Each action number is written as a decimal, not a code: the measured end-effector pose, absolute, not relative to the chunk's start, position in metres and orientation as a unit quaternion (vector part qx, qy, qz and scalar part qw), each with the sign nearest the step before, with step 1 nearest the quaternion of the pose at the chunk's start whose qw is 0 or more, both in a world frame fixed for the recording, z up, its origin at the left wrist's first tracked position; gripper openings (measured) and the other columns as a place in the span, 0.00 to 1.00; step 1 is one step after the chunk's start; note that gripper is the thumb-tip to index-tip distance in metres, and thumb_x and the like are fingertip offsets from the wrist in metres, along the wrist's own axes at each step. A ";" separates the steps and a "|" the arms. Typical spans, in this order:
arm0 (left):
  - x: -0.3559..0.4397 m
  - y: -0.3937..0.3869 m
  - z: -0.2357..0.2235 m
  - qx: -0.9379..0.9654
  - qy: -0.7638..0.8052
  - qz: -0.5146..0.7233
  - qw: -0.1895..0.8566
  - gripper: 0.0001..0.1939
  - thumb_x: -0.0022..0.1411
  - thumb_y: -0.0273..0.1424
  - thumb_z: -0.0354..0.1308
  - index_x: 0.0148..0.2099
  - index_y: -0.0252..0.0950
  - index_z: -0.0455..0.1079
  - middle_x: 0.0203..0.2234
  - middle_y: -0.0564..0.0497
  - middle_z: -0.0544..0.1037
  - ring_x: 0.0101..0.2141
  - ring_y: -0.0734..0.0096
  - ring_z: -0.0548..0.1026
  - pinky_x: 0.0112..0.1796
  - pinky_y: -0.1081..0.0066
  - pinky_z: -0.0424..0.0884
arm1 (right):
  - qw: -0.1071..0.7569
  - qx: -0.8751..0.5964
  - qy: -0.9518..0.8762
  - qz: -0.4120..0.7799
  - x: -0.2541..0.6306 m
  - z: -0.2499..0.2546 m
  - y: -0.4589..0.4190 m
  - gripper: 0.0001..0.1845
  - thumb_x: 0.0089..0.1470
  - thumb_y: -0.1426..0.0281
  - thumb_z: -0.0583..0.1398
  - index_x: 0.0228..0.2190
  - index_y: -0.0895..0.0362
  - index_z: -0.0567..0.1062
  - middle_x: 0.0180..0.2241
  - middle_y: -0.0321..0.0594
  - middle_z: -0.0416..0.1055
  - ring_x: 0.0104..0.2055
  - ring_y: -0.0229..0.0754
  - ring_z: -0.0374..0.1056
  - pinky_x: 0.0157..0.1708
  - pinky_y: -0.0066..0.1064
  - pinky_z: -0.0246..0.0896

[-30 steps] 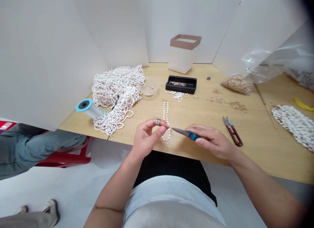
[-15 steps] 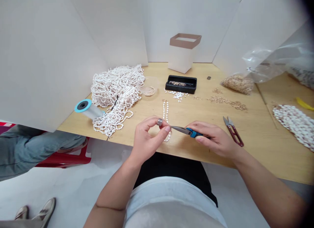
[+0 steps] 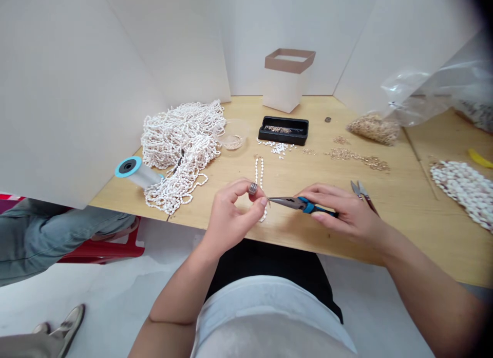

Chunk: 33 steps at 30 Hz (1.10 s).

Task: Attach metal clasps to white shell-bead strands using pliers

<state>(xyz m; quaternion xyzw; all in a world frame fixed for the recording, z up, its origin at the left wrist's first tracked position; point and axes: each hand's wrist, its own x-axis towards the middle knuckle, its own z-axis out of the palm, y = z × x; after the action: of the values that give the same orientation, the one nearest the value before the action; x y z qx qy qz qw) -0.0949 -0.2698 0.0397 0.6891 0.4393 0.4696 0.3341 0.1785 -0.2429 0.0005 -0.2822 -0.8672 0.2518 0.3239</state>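
My left hand pinches one end of a white beaded strand between thumb and index finger, and a ridged metal ring sits on a finger. The strand lies in a narrow loop on the table, partly hidden behind the fingertips. My right hand is closed round the blue and black handles of needle-nose pliers. Their tips point left and meet the left fingertips, by a tiny gold-coloured piece too small to make out.
A heap of white bead strands and a thread spool lie left. Behind are a black tray, loose white beads and a paper box. Gold findings, a bag and thread snips lie right.
The pliers and my right hand have shifted slightly, and the hand now covers the handles of the snips. My left hand keeps its pinch; the view has moved a little.
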 end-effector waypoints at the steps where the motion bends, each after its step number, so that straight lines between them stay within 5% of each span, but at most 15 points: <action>1: -0.095 -0.270 0.041 0.698 0.440 0.465 0.322 0.07 0.63 0.25 0.60 0.31 0.36 0.69 0.27 0.54 0.73 0.32 0.72 0.72 0.38 0.70 0.66 | 0.316 -0.285 -0.871 0.245 0.180 0.001 -0.243 0.17 0.63 0.68 0.59 0.53 0.51 0.75 0.47 0.46 0.75 0.45 0.46 0.75 0.45 0.34 0.72; 33: -0.095 -0.266 0.051 0.755 0.458 0.392 0.258 0.06 0.60 0.23 0.58 0.30 0.36 0.68 0.25 0.54 0.72 0.30 0.72 0.72 0.36 0.71 0.66 | 0.249 -0.274 -0.929 0.006 0.197 0.041 -0.236 0.25 0.61 0.69 0.60 0.59 0.49 0.69 0.47 0.47 0.70 0.45 0.50 0.70 0.42 0.40 0.68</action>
<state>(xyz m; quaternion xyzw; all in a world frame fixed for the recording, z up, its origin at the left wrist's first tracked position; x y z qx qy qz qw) -0.0952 -0.2662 0.0515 0.7547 0.4582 0.3923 0.2581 0.1973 -0.2365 0.0411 -0.2737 -0.9291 0.0059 0.2486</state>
